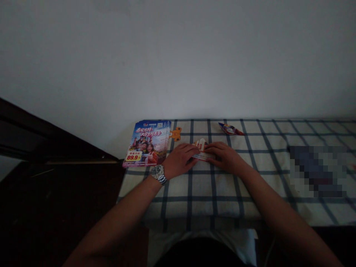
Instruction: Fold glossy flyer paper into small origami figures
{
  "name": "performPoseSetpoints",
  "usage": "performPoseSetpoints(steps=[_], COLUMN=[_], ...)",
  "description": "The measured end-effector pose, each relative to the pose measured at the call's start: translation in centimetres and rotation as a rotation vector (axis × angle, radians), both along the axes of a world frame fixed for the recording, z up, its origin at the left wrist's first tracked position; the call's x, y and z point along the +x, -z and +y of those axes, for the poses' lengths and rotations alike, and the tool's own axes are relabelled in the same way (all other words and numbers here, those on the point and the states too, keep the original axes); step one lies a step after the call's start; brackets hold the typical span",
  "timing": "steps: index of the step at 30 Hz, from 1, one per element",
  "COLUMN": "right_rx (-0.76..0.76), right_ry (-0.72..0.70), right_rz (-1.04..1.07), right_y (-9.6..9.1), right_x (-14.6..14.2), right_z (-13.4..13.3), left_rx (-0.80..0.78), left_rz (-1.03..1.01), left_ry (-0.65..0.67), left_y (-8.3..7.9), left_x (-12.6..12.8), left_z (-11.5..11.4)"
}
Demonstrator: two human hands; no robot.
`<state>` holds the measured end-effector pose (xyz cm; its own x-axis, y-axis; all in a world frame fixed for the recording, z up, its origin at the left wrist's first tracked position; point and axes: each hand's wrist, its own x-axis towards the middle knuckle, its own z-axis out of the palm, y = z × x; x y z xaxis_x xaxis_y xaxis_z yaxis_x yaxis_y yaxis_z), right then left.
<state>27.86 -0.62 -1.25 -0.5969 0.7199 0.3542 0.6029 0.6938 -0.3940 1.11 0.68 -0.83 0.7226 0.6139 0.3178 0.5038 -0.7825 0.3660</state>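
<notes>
A small folded piece of printed paper [202, 149], white with red marks, lies on the checked cloth. My left hand [180, 159], with a metal wristwatch [158, 173] on its wrist, rests on the paper's left side with fingers pressed flat on it. From the right, my right hand [224, 155] presses the paper's other side, fingers together. Both hands hold the paper down between them. Much of the paper is hidden under the fingers.
A stack of colourful flyers [147, 142] lies at the cloth's far left corner, an orange paper shape [176, 134] beside it. A folded blue-and-red paper piece [230, 129] sits near the wall. The white-and-blue checked cloth [211, 193] ends at a front edge; dark furniture stands at left.
</notes>
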Motion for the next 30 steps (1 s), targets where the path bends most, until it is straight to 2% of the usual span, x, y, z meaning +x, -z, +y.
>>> performPoseSetpoints(steps=[3,30], right_rx=[0.025,0.011], right_ry=[0.009,-0.03], right_rz=[-0.029,-0.012], right_y=[-0.04,-0.07], right_x=[-0.09,0.05], right_z=[-0.07,-0.01], left_rx=[-0.011,-0.019], left_rz=[0.002,-0.016], left_ry=[0.033,0.05], left_y=[0.02,0.07], left_x=[-0.05,0.19], left_z=[0.11,0.0])
